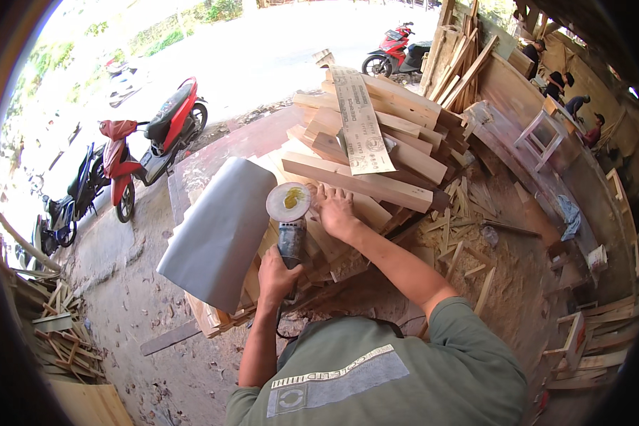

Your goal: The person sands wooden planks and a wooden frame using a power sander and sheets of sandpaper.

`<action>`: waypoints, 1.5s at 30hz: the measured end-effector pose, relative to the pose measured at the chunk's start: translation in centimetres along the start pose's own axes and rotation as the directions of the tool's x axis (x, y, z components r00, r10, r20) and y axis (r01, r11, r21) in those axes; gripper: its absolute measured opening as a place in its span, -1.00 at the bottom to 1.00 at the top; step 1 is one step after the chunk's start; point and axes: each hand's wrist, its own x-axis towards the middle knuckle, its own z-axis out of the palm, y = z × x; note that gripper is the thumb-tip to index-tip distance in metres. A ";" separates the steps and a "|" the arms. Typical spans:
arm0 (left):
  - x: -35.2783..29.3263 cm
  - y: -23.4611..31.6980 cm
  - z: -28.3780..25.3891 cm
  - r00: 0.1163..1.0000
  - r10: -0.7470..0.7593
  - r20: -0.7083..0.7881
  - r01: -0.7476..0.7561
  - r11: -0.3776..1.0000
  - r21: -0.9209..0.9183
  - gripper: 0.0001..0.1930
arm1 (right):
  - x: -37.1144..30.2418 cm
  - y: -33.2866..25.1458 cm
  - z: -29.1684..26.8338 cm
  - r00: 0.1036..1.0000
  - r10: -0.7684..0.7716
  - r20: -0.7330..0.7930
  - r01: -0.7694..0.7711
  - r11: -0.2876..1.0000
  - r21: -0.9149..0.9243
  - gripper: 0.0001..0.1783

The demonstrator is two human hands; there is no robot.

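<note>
My left hand is wrapped round the body of an angle grinder, which points away from me. The grinder's round pale disc faces up, with a yellow smear of what looks like glue at its middle. Beside the disc's right edge is my right hand, palm down, fingers apart over the boards; whether its fingertips touch the disc I cannot make out. A large grey sheet lies curved over the wood to the left. Farther off, a long printed beige strip, like sandpaper backing, drapes across the stacked timber.
Wood scraps litter the ground at right, with more offcuts at far left. Red motorbikes are parked at left, and another motorbike stands at the back. Several people work at far right near a wooden frame.
</note>
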 end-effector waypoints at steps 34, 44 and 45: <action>15.8 -19.5 -19.6 0.882 -0.431 -0.188 0.468 0.842 0.268 0.36 | -24.1 15.0 -6.6 0.858 0.513 -0.005 0.397 -0.659 0.639 -0.42; 29.3 -26.3 -30.2 0.861 -0.325 -0.392 0.358 0.934 0.012 -0.08 | -26.2 13.0 -7.1 0.771 0.629 0.096 0.364 -0.560 0.744 -0.44; 31.9 -24.0 -28.2 0.885 -0.303 -0.354 0.371 0.917 0.143 -0.03 | -26.7 12.7 -7.3 0.750 0.656 0.090 0.371 -0.528 0.764 -0.44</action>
